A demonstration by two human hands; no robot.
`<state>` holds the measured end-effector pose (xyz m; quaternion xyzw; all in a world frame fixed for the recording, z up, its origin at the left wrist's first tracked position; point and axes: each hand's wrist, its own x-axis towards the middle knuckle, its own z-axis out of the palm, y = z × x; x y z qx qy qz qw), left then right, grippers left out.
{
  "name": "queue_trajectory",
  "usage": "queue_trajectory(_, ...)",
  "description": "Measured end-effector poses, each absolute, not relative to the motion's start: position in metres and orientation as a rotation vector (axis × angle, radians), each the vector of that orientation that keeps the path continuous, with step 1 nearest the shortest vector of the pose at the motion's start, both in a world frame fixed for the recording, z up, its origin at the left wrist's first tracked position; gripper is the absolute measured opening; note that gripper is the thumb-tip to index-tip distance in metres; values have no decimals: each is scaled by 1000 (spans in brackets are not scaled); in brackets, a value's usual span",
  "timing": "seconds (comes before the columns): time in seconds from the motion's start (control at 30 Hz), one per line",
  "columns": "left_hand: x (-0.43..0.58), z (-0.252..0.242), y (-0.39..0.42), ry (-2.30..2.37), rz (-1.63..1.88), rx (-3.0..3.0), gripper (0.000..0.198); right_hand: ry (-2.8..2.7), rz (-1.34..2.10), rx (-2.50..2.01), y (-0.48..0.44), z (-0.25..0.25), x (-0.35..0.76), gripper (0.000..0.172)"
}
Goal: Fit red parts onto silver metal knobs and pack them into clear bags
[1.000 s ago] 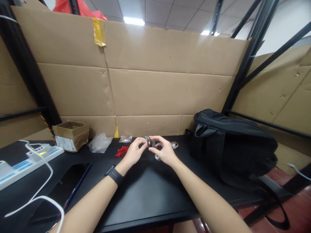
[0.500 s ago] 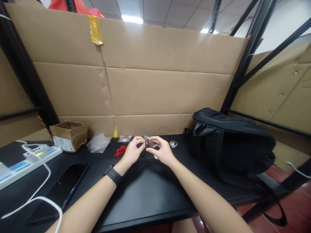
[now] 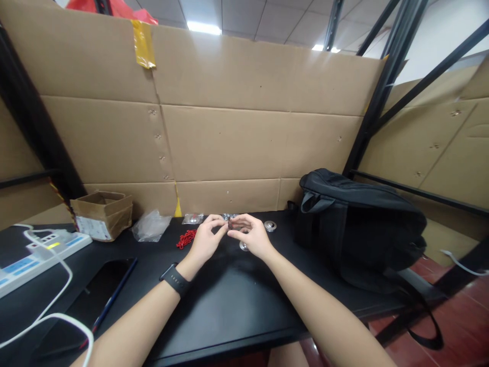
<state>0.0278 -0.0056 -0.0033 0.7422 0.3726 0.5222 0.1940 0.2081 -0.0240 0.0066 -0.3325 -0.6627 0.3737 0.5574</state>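
Between the fingertips of both hands is a small dark brown, round-looking piece (image 3: 229, 225); its exact kind is too small to make out. My left hand (image 3: 209, 235), with a black watch on the wrist, pinches it from the left. From the other side, the thumb and fingers of my right hand (image 3: 252, 236) close on it. A shiny round metal piece (image 3: 244, 246) lies on the table just under my right hand, partly covered by it. Left of my left hand sits a heap of red cord or chain (image 3: 186, 239).
A metal ring (image 3: 270, 226) and a clear packet (image 3: 193, 218) lie at the back. On the left are a plastic bag (image 3: 152, 226), a cardboard box (image 3: 102, 214), a power strip (image 3: 46, 255) and a dark tablet (image 3: 91, 295). A black backpack (image 3: 362, 229) fills the right.
The whole view has shifted slightly. The brown piece has turned a little in my fingers and shows less. More of the metal piece beneath my right hand is visible.
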Motion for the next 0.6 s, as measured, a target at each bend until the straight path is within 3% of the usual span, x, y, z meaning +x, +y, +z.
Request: queue_trajectory(0.6,25,-2,-6,1109,1507,2146,13,-1482,1028,-756,-22,3,207,48)
